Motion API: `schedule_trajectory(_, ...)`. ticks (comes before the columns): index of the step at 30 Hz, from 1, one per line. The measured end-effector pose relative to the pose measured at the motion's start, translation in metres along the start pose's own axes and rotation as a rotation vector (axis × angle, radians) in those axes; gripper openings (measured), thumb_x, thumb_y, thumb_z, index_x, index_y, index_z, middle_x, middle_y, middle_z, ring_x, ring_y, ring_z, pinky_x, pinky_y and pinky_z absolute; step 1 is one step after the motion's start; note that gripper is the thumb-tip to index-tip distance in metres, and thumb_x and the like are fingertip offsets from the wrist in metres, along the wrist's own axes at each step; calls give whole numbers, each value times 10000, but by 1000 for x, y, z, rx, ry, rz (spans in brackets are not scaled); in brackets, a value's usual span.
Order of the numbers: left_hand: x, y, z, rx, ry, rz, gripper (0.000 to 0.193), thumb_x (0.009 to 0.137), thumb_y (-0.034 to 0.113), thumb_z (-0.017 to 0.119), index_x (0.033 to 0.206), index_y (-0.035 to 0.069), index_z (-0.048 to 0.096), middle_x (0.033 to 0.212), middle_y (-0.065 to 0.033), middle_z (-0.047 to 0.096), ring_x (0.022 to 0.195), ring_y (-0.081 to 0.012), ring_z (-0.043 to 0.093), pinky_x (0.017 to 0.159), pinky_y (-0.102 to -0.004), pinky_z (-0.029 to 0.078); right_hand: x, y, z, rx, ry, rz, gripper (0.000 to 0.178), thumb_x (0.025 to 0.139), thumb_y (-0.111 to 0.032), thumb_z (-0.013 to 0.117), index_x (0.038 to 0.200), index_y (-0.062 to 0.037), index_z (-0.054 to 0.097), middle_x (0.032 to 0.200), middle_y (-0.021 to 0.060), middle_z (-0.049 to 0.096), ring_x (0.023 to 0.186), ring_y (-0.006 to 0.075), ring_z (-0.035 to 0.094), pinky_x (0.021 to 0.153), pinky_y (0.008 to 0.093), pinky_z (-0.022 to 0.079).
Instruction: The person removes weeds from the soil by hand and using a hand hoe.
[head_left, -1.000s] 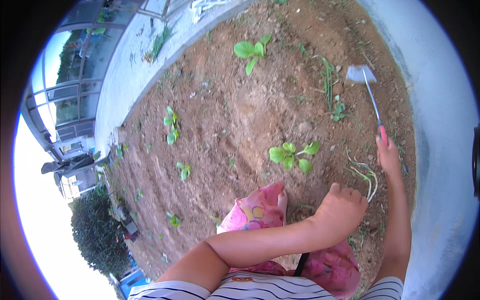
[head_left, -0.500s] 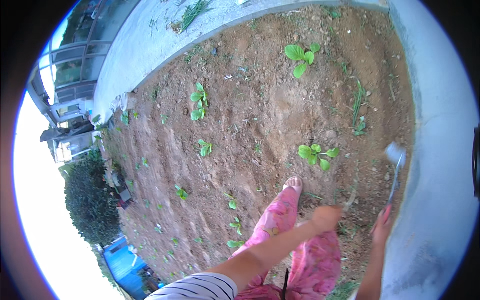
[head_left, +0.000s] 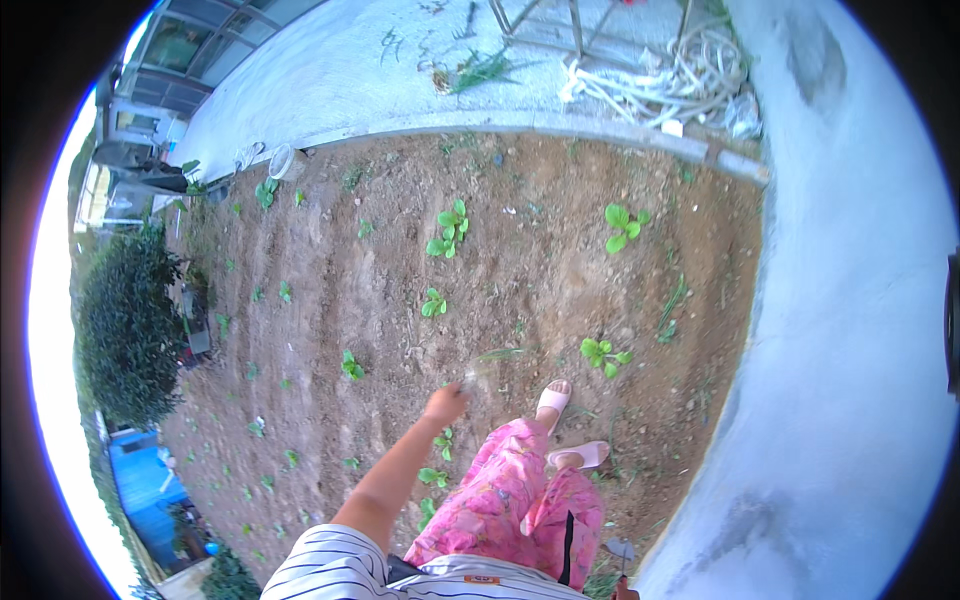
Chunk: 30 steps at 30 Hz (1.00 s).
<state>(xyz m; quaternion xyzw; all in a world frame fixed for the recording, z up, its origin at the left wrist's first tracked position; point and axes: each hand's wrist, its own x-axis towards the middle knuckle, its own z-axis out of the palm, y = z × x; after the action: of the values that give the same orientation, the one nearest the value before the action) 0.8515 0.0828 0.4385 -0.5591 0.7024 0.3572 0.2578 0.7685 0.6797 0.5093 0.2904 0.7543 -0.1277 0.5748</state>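
Observation:
My left hand [head_left: 447,403] is stretched out over the soil, closed on a weed. Motion smears the weed's pale end; thin green blades [head_left: 503,353] show just beyond my fingers. At the lower edge, only a bit of my right hand [head_left: 625,592] is in view, beside my pink trousers. A small hand hoe [head_left: 620,549] rises from it, its grey metal blade showing and its handle mostly hidden. Closest to my left hand are a leafy seedling [head_left: 352,365] and another seedling [head_left: 444,442]. A larger seedling [head_left: 605,356] grows beyond my sandalled feet.
The brown soil bed [head_left: 560,290] holds several rows of seedlings. A pale concrete wall [head_left: 840,330] borders it on the right, a low kerb [head_left: 520,122] at the far side. Beyond lie pulled grass [head_left: 480,70] and a coiled hose [head_left: 700,70]. A white bucket [head_left: 287,163] stands far left.
My left hand has swung left, away from the wall side, with the weed in it. My right hand and the hoe have dropped back to the lower edge. The view has shifted, showing more far ground.

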Motion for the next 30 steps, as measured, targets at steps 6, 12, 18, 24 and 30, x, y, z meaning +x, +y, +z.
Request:
schedule_trajectory(6, -21, -240, -10, 201, -39, -193, 384, 819, 366, 479, 1018, 67, 616, 1011, -195, 616, 954, -366, 580, 827, -434, 457, -89, -63, -45, 0, 17, -145, 457, 858, -460, 505, 636, -61, 503, 488, 34, 432, 395, 168, 446, 395, 337, 393)
schedule_trajectory(12, -80, -399, 46, -8, -165, -364, 346, 757, 302, 564, 1017, 82, 625, 987, -167, 633, 947, -337, 597, 814, -407, 474, -106, -135, -77, 241, -29, -182, 338, 876, -402, 499, 774, -80, 502, 547, 10, 447, 405, 114, 432, 370, 281, 390)
schedule_trajectory(18, -120, -256, -16, -137, -160, -363, 281, 789, 273, 575, 966, 64, 638, 796, -131, 657, 738, -269, 646, 682, -359, 501, -139, -169, -96, 175, 29, -130, 283, 875, -355, 522, 859, -75, 485, 575, 4, 433, 419, 114, 427, 373, 276, 385)
schedule_trajectory(24, -113, -153, -110, -665, 37, -402, 180, 832, 173, 558, 841, -5, 585, 641, -71, 591, 557, -160, 587, 519, -302, 488, -197, -247, -109, -388, 98, -7, 309, 872, -345, 540, 781, -52, 500, 590, 36, 477, 439, 148, 448, 423, 320, 398)
schedule_trajectory(30, -80, -94, -164, -737, 87, -464, 218, 845, 184, 561, 889, -28, 585, 640, -85, 565, 552, -175, 580, 495, -310, 481, -173, -335, -130, -509, 44, -63, 312, 873, -346, 538, 778, -52, 498, 584, 35, 475, 440, 149, 452, 420, 321, 401)
